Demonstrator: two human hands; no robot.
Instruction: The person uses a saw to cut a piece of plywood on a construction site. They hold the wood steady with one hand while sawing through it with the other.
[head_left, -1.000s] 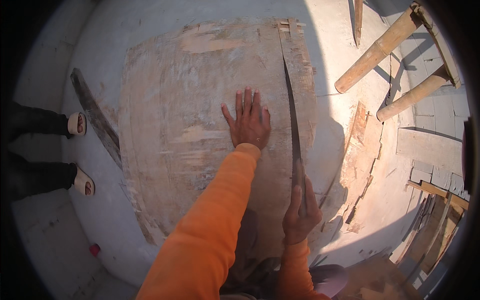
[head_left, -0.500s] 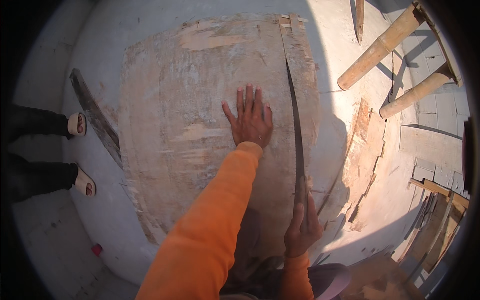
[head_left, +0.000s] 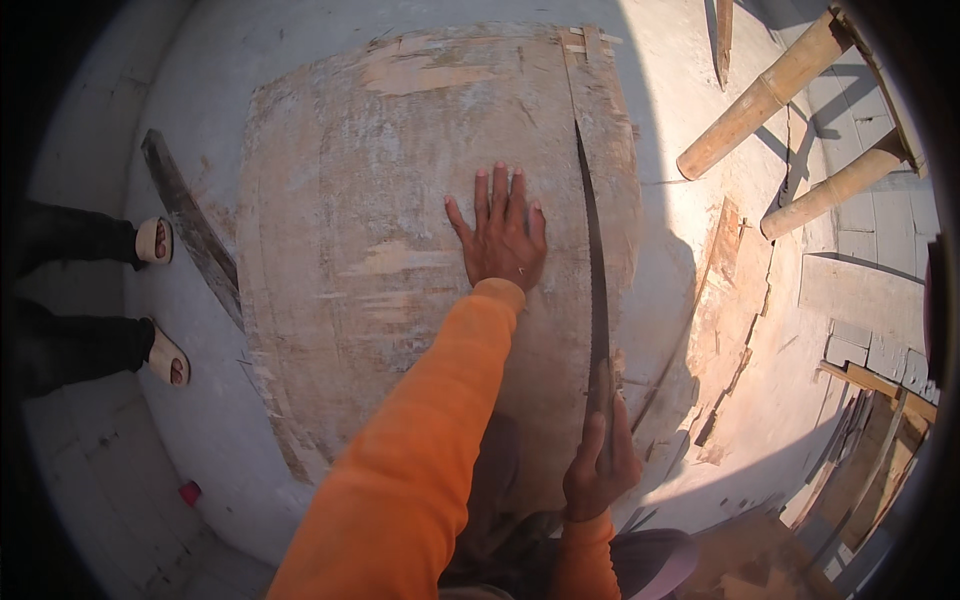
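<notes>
Worn wooden board (head_left: 400,180) flat on pale floor (head_left: 225,460), just ahead of the person.
Left hand (head_left: 505,240) palm-down on it, fingers spread, gripping nothing; right hand (head_left: 600,480) grasps a slim brown piece (head_left: 604,378) at the near end of a long dark wedge (head_left: 597,265); tool or split strip, cannot tell. Another person's sandals (head_left: 168,358) at left, near a dark plank (head_left: 195,220).

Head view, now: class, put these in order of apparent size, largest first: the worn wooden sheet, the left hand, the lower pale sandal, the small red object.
1. Worn wooden sheet
2. Left hand
3. Lower pale sandal
4. Small red object
This is apparent size only; nearness to the camera may enlarge the hand.
</notes>
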